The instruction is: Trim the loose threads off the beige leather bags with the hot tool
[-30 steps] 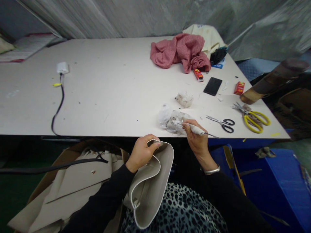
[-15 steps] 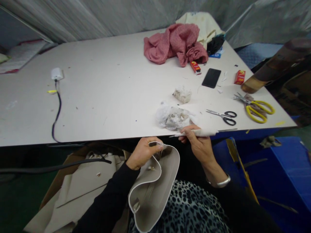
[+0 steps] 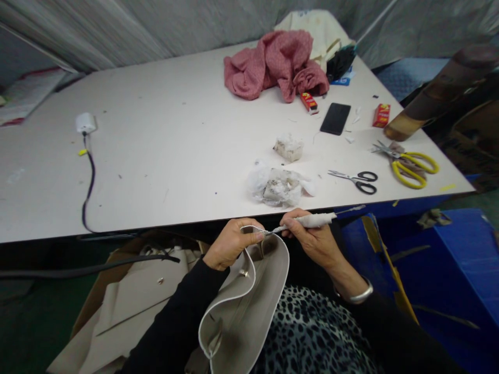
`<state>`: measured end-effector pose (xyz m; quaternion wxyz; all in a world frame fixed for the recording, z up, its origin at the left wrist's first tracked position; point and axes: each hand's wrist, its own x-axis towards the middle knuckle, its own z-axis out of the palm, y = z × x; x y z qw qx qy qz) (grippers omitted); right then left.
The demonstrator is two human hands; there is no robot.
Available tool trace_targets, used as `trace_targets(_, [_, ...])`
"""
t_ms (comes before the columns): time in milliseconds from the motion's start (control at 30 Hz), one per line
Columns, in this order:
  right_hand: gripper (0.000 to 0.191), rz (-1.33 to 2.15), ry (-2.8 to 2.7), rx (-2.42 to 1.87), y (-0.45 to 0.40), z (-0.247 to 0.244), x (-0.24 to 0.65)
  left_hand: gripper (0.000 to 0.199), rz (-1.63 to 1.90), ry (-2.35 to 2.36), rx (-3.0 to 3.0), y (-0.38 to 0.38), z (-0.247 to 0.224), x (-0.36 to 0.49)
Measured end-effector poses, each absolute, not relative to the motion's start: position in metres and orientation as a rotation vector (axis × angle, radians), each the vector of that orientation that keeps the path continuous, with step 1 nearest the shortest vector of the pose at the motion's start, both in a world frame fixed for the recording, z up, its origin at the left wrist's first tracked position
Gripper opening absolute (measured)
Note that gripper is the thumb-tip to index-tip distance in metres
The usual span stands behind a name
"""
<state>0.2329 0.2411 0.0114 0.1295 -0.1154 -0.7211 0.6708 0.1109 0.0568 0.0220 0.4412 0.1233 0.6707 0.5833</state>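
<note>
Item, left hand [image 3: 234, 243]: I see it entering from lower left in a black sleeve [image 3: 167, 311], forearm slanting up and rightward. Its fingers are pinched narrow, thumb uppermost, on the top rim of a beige, soft-sided, leather-like pouch [image 3: 259, 317] with pale cut edges.

Item, pouch: mouth open, hanging tilted below the worktop [image 3: 175, 145] edge, over the lap.

Item, right hand [image 3: 312, 240]: reaching in from lower right, forearm angled up and leftward, a silver bangle [image 3: 362, 292] at the wrist. Its fingers are closed round a slender tool with a white-wrapped grip [image 3: 317, 221], thumb along the near side. The tool lies almost level; one end is at the pouch rim just beside the left thumb, contact unclear to me, while a thin end extends rightward.

Item, crumpled clear plastic bag around a greyish-white block [image 3: 277, 188]: on the worktop, just beyond both hands.
</note>
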Motion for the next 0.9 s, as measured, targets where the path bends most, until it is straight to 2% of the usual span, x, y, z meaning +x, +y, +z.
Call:
trace_targets(233, [0.034,1.865,-2.181,-0.310,0.244,0.012,0.235,0.027,1.456,1.658,0.328,0.057,0.024,0.113])
trace_targets(633, [0.030,1.824,-2.164,-0.353,0.234,0.016,0.226,0.027,1.497,1.667,0.380,0.060,0.021,0.118])
trace_targets(900, [0.040,1.849,-2.164,-0.411,0.229,0.014,0.213,0.024,1.374,1.762,0.531,0.059,0.023,0.117])
